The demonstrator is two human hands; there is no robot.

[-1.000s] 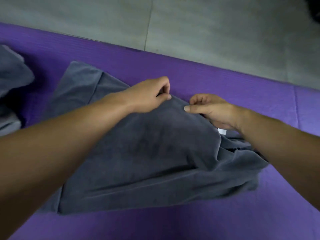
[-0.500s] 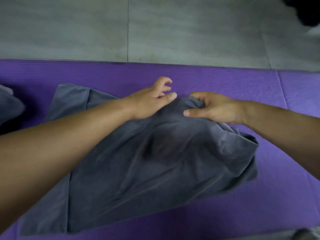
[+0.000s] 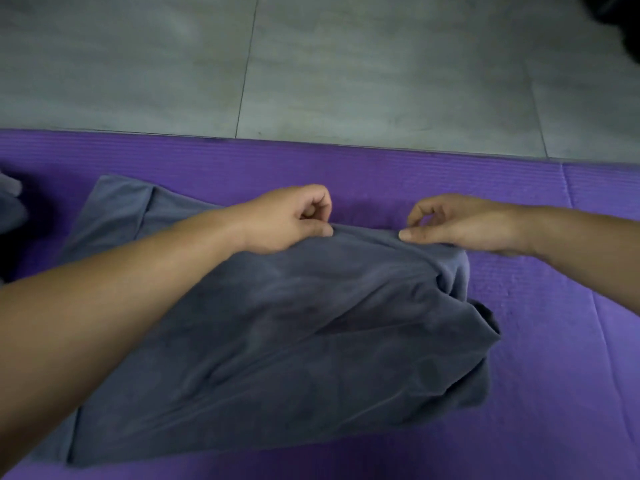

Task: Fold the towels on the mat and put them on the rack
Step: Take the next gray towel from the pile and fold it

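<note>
The ribbed purple foam mat [image 3: 519, 427] carries a dark grey, soft-piled cloth towel [image 3: 294, 341], which lies across the middle of the mat, from near its left edge to past the centre. The towel is partly doubled over. A flat single layer shows at its far left corner and along its left side, and a thicker upper layer covers the rest. Its right end is bunched into rumpled folds that lift off the mat. Both bare forearms reach forward over the towel to its far edge, towards the mat's far edge. The left hand [image 3: 287, 220] lies knuckles up with its fingers curled under, and its thumb and forefinger pinch the towel's far hem. The right hand [image 3: 460, 223] mirrors it a little way along the same hem. Its thumb is laid flat on the cloth, its forefinger is hooked over above, and the fold is nipped between them. The stretch of hem between the two hands is drawn fairly straight. At the mat's left edge sits a bunched grey cloth [image 3: 10, 202], mostly cut off by the frame and apart from the towel. A seam crosses the mat near its right end. Beyond the mat's far edge is a floor of large pale grey tiles [image 3: 346, 64] with thin dark joints. A black shape [image 3: 616, 15] that is too blurred to make out fills the far right corner.
</note>
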